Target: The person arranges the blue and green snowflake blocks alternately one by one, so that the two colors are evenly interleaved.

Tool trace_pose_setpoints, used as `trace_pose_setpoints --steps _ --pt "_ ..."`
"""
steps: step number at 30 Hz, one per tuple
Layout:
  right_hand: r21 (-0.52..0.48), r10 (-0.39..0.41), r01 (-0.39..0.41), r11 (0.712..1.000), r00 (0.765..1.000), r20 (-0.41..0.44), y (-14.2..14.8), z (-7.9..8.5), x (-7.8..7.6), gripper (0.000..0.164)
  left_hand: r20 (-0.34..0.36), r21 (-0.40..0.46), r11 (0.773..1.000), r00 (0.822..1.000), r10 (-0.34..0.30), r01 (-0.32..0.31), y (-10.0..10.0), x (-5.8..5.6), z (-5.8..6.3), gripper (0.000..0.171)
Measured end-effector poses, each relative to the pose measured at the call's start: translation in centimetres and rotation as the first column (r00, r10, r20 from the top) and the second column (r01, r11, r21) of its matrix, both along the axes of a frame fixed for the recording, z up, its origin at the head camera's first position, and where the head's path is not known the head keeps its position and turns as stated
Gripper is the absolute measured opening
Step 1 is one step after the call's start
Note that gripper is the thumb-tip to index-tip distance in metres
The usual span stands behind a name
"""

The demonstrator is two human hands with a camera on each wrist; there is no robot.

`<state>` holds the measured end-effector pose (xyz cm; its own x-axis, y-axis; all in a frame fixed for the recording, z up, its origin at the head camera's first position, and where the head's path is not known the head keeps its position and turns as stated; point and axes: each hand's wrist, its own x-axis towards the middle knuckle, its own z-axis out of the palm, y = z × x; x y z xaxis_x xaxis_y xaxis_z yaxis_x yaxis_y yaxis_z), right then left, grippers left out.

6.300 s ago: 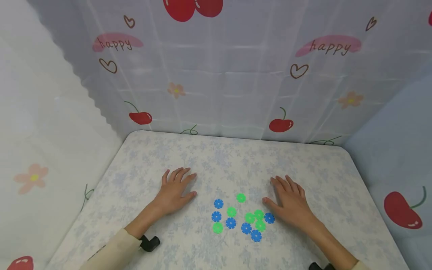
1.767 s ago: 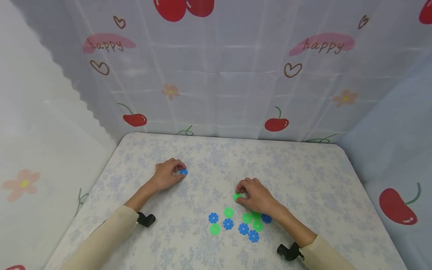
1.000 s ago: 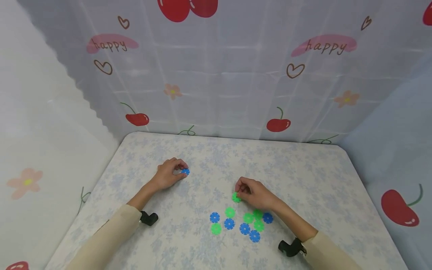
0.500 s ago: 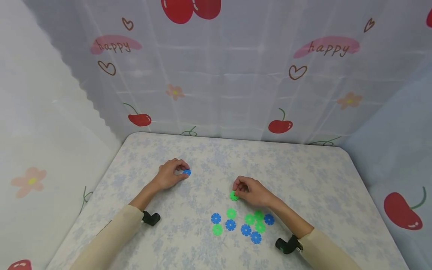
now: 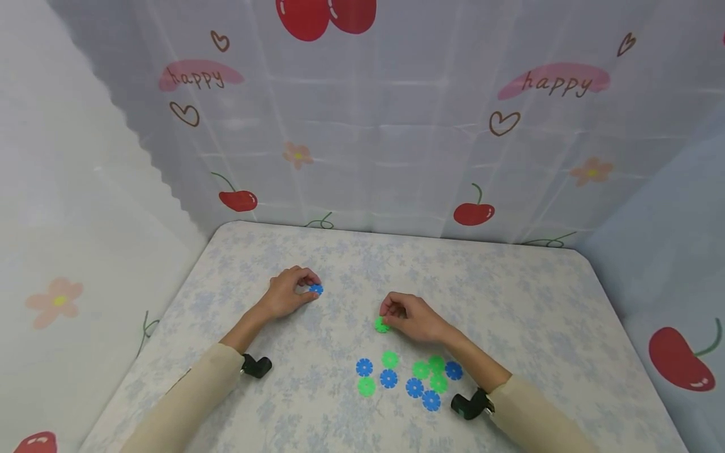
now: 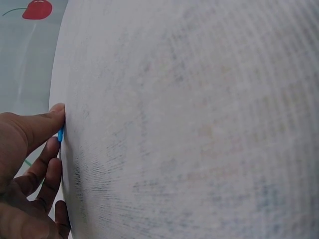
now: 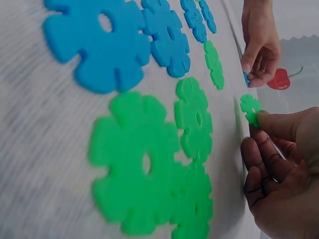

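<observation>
My left hand [image 5: 285,293] pinches a blue snowflake building disc [image 5: 316,289] between thumb and fingers, low over the tabletop left of centre. In the left wrist view only a thin blue edge of that disc [image 6: 61,134] shows at the thumb tip. A green snowflake building disc [image 5: 381,324] is pinched by my right hand [image 5: 418,318], nearer the centre of the table. Seen from the right wrist, the green disc [image 7: 250,109] stands tilted up from the thumb and finger, apart from the blue one. Notched rims and a small centre hole mark these discs.
Several loose discs lie in front of my right hand, among them a blue disc [image 5: 364,367], a green disc [image 5: 366,386] and another blue disc [image 5: 431,401]. Some touch or overlap. The pale floral table [image 5: 487,270] meets hanging printed curtains [image 5: 374,157] at its back.
Both hands lay spread at first; each has since picked up a disc, blue in the left, green in the right. Lately the right hand has shifted left with its disc; the left hardly moved.
</observation>
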<state>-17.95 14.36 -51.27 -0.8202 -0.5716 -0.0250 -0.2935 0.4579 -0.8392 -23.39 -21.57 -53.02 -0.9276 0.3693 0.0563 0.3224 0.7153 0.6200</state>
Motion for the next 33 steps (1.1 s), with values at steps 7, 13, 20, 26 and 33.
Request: trace_pose_setpoints --steps 7,13,20,26,33 --pt "-0.005 0.011 -0.011 1.0 1.0 0.002 -1.2 -0.4 -0.5 0.006 0.019 0.004 1.0 1.0 0.016 -0.016 0.1 0.1 0.1 0.02" --pt "0.016 0.015 -0.015 1.0 1.0 0.0 -2.1 -0.3 -0.8 0.013 0.01 0.006 1.0 1.0 0.016 -0.016 0.1 0.1 0.1 0.02" --pt "0.029 0.008 -0.008 1.0 1.0 0.001 -2.8 -0.4 -1.0 0.013 0.019 0.007 1.0 1.0 0.016 -0.016 0.2 0.2 0.3 0.02" --pt "0.019 -0.017 0.017 1.0 1.0 0.009 -3.6 -0.5 -1.3 0.011 0.016 0.006 1.0 1.0 0.015 -0.015 0.2 0.2 0.3 0.02" --pt "0.002 -0.038 0.038 0.999 0.999 0.013 -4.7 -0.4 -1.8 0.009 0.02 0.026 0.999 1.0 0.02 -0.021 0.3 0.3 0.4 0.021"
